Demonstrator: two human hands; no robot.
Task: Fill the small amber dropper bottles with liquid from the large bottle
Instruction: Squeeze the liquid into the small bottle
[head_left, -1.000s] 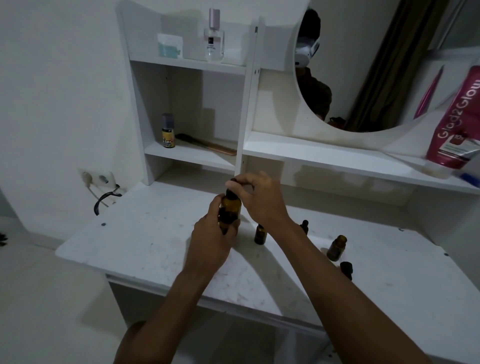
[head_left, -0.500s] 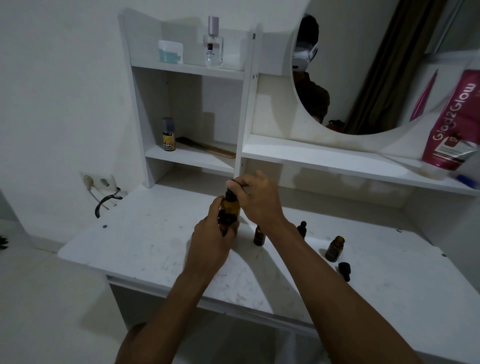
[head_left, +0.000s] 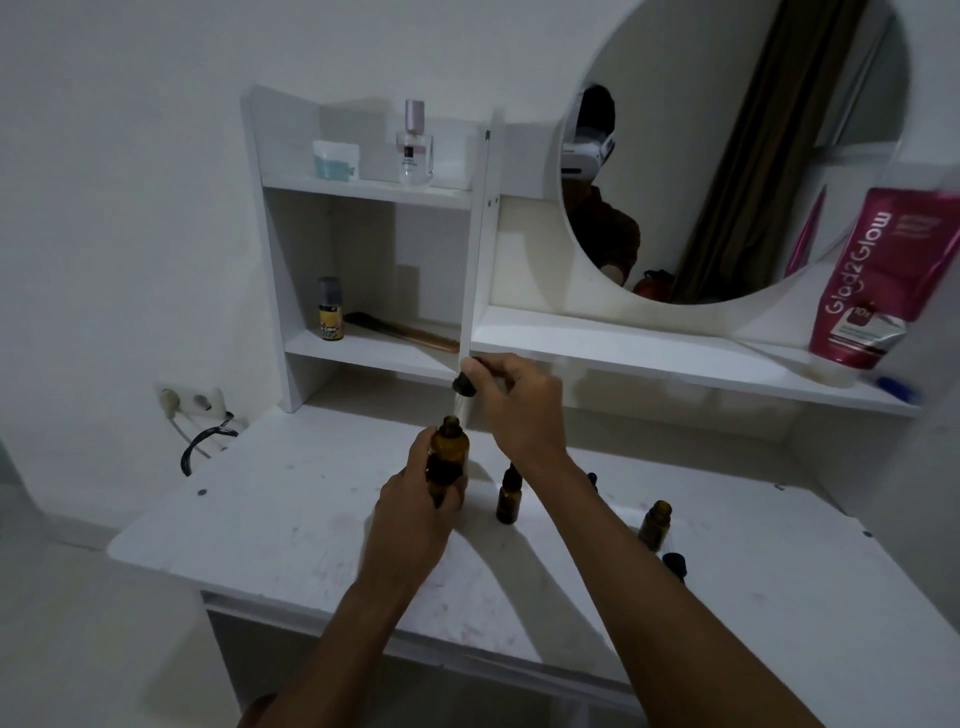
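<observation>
Dropper cap (head_left: 464, 385) is now lifting clear of the large bottle (head_left: 451, 441), where it was seated a moment ago. Right hand (head_left: 524, 410) fingers are pinching the cap. Left hand (head_left: 415, 499) fingers are wrapping the bottle above the desk (head_left: 291, 525). Filling of the uncapped small amber bottle (head_left: 655, 525), standing on the desk to the right, is becoming possible.

We see the large amber bottle (head_left: 450, 451) as smooth, translucent brown glass, and the small amber bottle (head_left: 506, 506) looks the same. The dropper cap (head_left: 463, 386) looks matt black, either rubber or plastic. The white table (head_left: 291, 519) is matt and scuffed. The pink tube (head_left: 862, 280) is glossy plastic, and the perfume bottle (head_left: 414, 156) is clear glass.
</observation>
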